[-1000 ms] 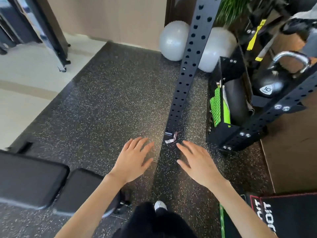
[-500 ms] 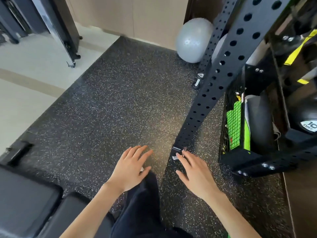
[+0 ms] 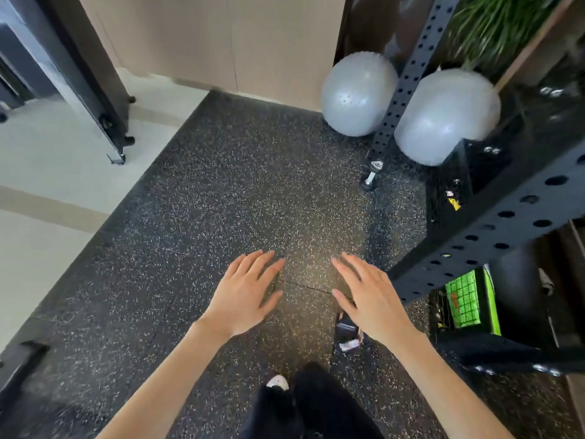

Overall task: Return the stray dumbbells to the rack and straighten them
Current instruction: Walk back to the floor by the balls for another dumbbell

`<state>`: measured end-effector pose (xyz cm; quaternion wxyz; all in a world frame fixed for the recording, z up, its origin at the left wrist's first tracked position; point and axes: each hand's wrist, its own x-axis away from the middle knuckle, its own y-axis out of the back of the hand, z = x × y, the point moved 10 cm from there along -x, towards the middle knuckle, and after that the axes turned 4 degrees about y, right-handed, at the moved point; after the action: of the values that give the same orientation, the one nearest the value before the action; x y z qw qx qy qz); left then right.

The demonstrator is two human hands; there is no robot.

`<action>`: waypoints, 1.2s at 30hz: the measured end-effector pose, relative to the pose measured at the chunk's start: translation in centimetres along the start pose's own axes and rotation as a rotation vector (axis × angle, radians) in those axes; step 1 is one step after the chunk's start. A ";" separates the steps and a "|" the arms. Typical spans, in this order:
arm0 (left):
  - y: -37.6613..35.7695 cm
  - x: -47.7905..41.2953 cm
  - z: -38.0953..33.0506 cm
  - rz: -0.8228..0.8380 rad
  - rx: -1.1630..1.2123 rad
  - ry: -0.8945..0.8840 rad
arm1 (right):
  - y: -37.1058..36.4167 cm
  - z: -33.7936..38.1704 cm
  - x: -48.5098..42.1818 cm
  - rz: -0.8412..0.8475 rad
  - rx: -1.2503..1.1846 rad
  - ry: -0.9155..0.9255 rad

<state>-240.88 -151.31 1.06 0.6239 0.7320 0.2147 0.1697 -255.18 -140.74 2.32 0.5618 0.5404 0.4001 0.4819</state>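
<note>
A small dumbbell (image 3: 372, 174) with dark ends and a chrome handle lies on the speckled rubber floor at the foot of the far perforated black rack post (image 3: 400, 90). My left hand (image 3: 245, 293) and my right hand (image 3: 368, 294) hover side by side over the floor in front of me, fingers spread and straight, holding nothing. Both hands are well short of the dumbbell. A nearer perforated rack beam (image 3: 493, 229) slants across the right side, close to my right hand.
Two grey exercise balls (image 3: 357, 95) (image 3: 446, 117) rest behind the far post. A green mesh item (image 3: 463, 299) sits low in the rack at right. A wheeled black frame (image 3: 107, 99) stands at upper left on pale flooring. My dark trouser legs and white shoe (image 3: 278, 382) show below.
I have stepped forward: the view moved toward the corner, both balls and the dumbbell by the far post now show, and the bench at lower left has left the view. Both hands stay open.
</note>
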 end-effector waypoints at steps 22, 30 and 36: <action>1.6 -39.7 14.3 0.034 -0.012 -0.187 | 1.2 -16.2 -34.6 0.025 -0.129 -0.216; -1.5 -50.8 14.7 0.112 0.021 -0.343 | 0.9 -21.8 -41.3 0.046 -0.150 -0.359; -2.8 -62.5 17.6 0.133 -0.002 -0.473 | 1.0 -27.4 -49.0 0.034 -0.184 -0.509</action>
<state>-285.18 -198.64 -3.36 0.6451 0.7632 0.0136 0.0344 -292.41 -182.47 -2.79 0.6831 0.5974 0.1911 0.3741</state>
